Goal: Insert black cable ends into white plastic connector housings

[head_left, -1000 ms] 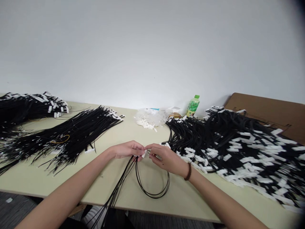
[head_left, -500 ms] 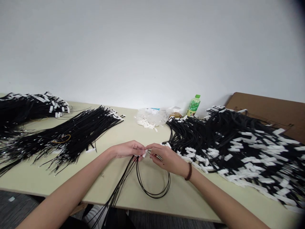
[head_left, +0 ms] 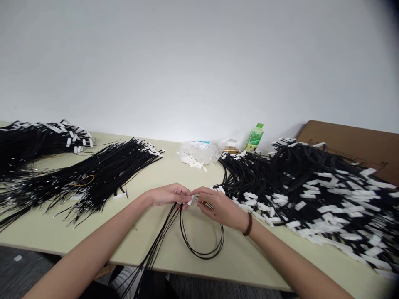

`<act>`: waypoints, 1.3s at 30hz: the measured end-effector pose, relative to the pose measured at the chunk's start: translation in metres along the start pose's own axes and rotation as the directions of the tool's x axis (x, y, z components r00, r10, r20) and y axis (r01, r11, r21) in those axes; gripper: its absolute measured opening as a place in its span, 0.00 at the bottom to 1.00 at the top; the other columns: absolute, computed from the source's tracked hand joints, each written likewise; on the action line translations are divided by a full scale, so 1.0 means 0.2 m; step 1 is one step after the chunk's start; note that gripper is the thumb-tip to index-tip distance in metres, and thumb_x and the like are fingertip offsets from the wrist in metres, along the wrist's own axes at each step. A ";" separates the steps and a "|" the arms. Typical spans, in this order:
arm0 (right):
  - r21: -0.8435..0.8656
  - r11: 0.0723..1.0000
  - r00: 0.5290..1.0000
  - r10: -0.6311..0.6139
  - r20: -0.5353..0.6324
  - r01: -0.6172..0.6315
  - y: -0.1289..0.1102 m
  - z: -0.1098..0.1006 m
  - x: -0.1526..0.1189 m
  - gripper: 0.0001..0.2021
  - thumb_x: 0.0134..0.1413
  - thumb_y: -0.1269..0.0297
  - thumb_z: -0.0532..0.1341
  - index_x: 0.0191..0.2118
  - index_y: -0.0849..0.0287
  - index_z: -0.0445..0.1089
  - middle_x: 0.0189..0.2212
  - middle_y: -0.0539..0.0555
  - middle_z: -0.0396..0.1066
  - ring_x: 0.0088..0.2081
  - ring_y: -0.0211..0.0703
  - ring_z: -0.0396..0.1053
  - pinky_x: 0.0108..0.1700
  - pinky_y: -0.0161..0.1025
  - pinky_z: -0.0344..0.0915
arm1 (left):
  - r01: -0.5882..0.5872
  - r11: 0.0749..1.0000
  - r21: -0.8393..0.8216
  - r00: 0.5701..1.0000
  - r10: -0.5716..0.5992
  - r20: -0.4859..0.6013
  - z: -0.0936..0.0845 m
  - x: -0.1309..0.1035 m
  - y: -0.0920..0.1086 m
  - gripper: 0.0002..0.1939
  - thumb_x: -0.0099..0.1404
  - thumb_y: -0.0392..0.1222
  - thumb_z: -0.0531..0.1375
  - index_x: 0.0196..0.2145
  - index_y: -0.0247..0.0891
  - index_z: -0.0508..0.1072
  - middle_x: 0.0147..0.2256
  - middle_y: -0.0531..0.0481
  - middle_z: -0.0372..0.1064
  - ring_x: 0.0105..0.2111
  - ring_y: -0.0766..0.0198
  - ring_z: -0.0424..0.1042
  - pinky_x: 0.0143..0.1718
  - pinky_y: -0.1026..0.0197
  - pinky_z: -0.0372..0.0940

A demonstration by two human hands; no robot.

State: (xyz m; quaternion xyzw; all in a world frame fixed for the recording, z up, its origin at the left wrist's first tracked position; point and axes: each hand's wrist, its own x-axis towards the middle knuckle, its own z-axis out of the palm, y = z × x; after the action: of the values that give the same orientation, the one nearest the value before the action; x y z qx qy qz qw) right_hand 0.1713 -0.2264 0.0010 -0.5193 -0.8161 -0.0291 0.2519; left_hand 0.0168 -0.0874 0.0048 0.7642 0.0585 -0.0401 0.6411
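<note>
Above the middle of the table, my left hand pinches a bunch of thin black cables near a small white connector. The cables' long ends hang over the table's front edge. Close beside it, my right hand has its fingers closed around the cables' other ends, by the same white piece. Between the hands the cables bend down in a loop. The fingers partly hide the connector and the cable tips.
Piles of black cables with white tags lie at left and right. A clear bag of small white parts, a green-capped bottle and brown cardboard stand along the wall. The pale table ends near my lap.
Both hands keep nearly the same pose at the white connector, with the cable loop still hanging between them. The whole view has shifted very slightly.
</note>
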 end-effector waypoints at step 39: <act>-0.097 0.995 0.998 -0.016 -0.064 0.010 -0.02 0.01 0.00 0.07 0.54 0.71 0.49 0.32 0.61 0.63 0.42 0.53 0.66 0.32 0.31 0.66 0.34 0.29 0.61 | -0.021 0.999 0.038 1.000 0.020 0.008 -0.01 0.00 0.00 0.14 0.58 0.48 0.56 0.27 0.31 0.67 0.23 0.51 0.63 0.24 0.69 0.60 0.27 0.66 0.54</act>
State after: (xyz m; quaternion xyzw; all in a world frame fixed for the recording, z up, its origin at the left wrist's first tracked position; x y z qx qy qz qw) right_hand 0.1669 -0.2273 0.0008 -0.5244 -0.8085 -0.0869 0.2525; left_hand 0.0164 -0.0861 0.0046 0.7766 0.0474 -0.0376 0.6271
